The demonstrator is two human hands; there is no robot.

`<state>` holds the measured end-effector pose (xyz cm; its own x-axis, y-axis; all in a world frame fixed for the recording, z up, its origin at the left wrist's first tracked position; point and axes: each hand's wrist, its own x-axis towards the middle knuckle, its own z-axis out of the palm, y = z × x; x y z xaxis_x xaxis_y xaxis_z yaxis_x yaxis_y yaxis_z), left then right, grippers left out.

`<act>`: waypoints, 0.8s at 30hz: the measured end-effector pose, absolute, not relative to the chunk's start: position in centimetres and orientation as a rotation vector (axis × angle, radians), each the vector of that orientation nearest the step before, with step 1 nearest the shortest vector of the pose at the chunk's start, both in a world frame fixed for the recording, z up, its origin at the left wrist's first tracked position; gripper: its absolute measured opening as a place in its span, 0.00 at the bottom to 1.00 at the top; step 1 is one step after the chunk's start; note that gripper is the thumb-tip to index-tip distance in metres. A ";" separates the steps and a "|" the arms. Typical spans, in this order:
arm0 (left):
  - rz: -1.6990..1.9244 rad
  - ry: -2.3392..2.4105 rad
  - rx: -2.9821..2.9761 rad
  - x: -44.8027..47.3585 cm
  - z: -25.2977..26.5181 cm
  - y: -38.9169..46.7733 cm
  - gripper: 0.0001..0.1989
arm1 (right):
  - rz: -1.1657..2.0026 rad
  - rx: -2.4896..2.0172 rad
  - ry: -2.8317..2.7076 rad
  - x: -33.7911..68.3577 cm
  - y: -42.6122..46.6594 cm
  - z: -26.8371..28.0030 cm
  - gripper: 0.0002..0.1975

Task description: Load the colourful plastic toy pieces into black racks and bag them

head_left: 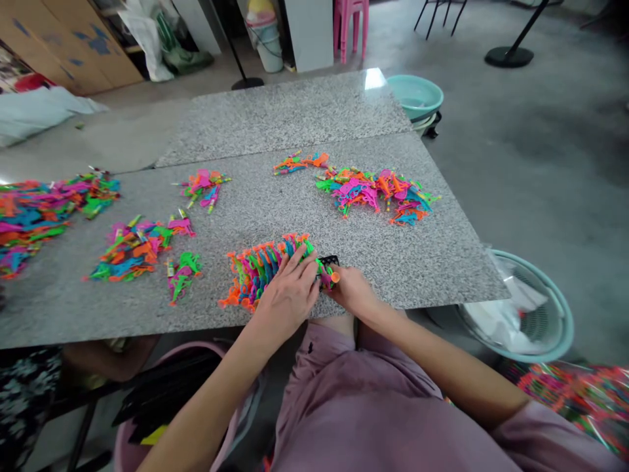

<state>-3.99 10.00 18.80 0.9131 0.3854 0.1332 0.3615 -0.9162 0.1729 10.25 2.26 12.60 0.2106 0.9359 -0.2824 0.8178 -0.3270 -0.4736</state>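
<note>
A row of small bright plastic toys (pixel 255 265), in orange, green, blue and pink, stands packed side by side near the table's front edge. My left hand (pixel 289 288) lies over the right part of this row, its fingers stretched out and touching the toys. At the row's right end, a piece of black openwork plastic (pixel 329 261) shows. Next to it, my right hand (pixel 351 288) is closed at a small plastic toy (pixel 326 278) with a round orange end. Its fingertips are partly hidden behind that toy.
Loose toys lie in piles on the speckled stone table (pixel 236 131): a right pile (pixel 373 190), a left pile (pixel 132 249) and a far-left heap (pixel 34 216). Below stand a pink bin (pixel 120 439) and a green basket (pixel 565 328). Another person's arm (pixel 105 360) is at lower left.
</note>
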 end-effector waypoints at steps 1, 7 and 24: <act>0.257 0.577 2.919 -4.0 18.7 10.0 0.17 | 0.765 -2.280 -1.691 10.1 2.4 12.8 0.12; 0.273 0.578 2.880 -4.3 18.4 9.9 0.20 | 0.732 -2.310 -1.765 9.5 3.8 13.4 0.11; 0.442 0.606 2.993 -4.6 16.8 10.7 0.24 | 0.673 -2.281 -1.701 8.4 3.7 12.9 0.13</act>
